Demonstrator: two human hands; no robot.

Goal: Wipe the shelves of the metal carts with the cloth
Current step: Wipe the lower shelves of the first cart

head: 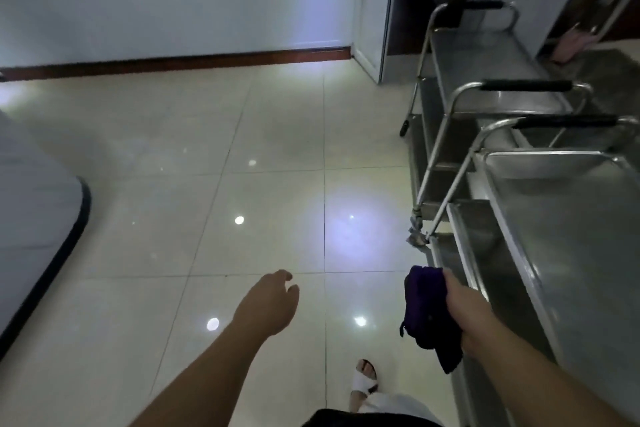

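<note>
Floor [242, 135]: glossy tile, I'm standing beside the carts.
Cloth [429, 312]: bunched in right hand [467, 308], fingers wrapped round it, ready to wipe.
Left hand [268, 302]: loose, holding nothing.
Cart [568, 239]: at my right, top shelf within reach.

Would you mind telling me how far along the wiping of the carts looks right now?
Nothing looks wiped for certain: the steel shelves show no telling marks. In hand: the right hand grips the dark cloth beside the nearest cart, not touching any shelf; the left hand hangs free over the floor. Left: apparently all the shelves, including the farther carts behind.
</note>
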